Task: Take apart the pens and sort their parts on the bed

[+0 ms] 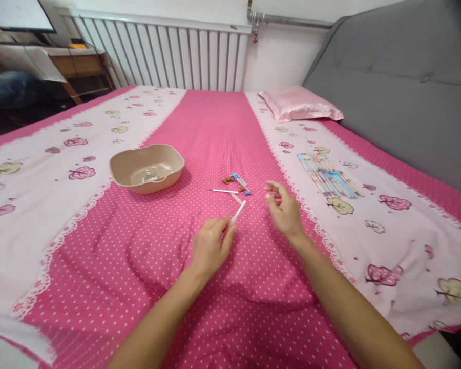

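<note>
My left hand point(212, 246) is closed round a slim whitish pen barrel point(238, 211), which points up and to the right. My right hand point(285, 209) hovers to the right of it, fingers apart and slightly curled, with nothing in it. Just beyond the hands lie loose pen parts: a thin white refill point(223, 191) with a dark tip, a blue piece point(248, 193), and clear parts with a blue end point(238, 179). Small brown pieces point(228, 180) sit beside them; their exact kind is too small to tell.
A beige plastic basin point(119, 180) with small bits inside stands at the left. Several pens point(326, 174) lie in rows at the right. Farther back are a pink pillow point(299, 102), a grey headboard point(392, 87) and a white radiator point(169, 51). Pink dotted bedding point(138, 287) has creases.
</note>
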A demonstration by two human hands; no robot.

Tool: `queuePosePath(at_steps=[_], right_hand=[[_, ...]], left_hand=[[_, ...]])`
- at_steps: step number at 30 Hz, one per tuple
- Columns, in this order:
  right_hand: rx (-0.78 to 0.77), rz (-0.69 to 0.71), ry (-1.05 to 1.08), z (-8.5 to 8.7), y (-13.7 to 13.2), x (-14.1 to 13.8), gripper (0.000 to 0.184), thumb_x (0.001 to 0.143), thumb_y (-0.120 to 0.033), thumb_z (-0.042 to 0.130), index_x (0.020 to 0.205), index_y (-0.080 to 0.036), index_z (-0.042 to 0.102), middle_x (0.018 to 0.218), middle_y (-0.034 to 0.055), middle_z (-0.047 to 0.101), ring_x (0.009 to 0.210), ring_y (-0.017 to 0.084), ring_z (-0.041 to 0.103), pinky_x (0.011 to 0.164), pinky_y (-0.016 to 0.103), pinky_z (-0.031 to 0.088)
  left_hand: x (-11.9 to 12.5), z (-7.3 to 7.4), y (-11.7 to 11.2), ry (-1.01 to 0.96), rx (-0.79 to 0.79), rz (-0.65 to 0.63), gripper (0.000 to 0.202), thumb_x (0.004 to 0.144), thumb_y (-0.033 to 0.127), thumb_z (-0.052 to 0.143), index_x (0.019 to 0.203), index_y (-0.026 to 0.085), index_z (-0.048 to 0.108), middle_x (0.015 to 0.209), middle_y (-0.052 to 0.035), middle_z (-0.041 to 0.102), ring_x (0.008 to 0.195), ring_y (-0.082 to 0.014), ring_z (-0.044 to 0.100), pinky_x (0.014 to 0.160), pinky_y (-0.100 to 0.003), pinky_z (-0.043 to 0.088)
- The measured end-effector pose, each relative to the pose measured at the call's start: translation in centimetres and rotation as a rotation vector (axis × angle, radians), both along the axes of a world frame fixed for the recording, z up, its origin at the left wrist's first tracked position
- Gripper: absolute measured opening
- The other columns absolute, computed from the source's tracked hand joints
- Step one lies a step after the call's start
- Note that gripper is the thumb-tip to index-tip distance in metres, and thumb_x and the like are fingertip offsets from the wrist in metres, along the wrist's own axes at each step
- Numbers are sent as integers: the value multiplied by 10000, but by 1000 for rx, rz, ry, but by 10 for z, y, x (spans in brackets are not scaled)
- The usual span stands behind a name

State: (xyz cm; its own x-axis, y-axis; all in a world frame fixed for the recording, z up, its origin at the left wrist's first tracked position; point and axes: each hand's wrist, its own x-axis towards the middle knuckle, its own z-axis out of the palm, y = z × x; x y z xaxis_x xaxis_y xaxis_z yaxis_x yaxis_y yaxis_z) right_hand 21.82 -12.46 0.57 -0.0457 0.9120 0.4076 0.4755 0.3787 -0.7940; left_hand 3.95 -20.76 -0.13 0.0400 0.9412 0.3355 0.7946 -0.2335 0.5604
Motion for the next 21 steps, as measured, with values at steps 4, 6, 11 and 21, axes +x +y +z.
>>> queuePosePath(at_steps=[4,6,11,21], right_hand=[[-118,45,-129,-19,28,8,358,820,-243,453,1157,-157,538,1132,117,605,945,204,583,823,372,455],[-198,54,-189,-27,42,4,347,815,-239,463,1145,-172,546,1152,101,604,960,188,586,841,353,446],[-320,-25,-265,-42,78,-25,328,771,-275,546,1074,-160,594,992,105,671,869,188,617,759,310,448],[-477,-88,-255,-39,96,-49,136,724,-226,574,766,-162,687,700,70,668,600,163,574,550,250,377]], left_hand=[[-3,-2,3,-54,-3,86,257,878,320,391,921,166,593,792,-54,631,690,-160,564,630,-264,405],[-5,-3,5,-104,-11,128,257,874,326,395,936,169,589,803,-54,637,689,-159,569,629,-263,410],[-12,-5,8,-232,-76,196,267,856,363,416,899,167,591,759,-43,636,641,-156,569,595,-257,410],[-21,-6,11,-336,-99,213,265,850,343,427,1003,176,564,750,-27,629,611,-141,561,564,-241,388]])
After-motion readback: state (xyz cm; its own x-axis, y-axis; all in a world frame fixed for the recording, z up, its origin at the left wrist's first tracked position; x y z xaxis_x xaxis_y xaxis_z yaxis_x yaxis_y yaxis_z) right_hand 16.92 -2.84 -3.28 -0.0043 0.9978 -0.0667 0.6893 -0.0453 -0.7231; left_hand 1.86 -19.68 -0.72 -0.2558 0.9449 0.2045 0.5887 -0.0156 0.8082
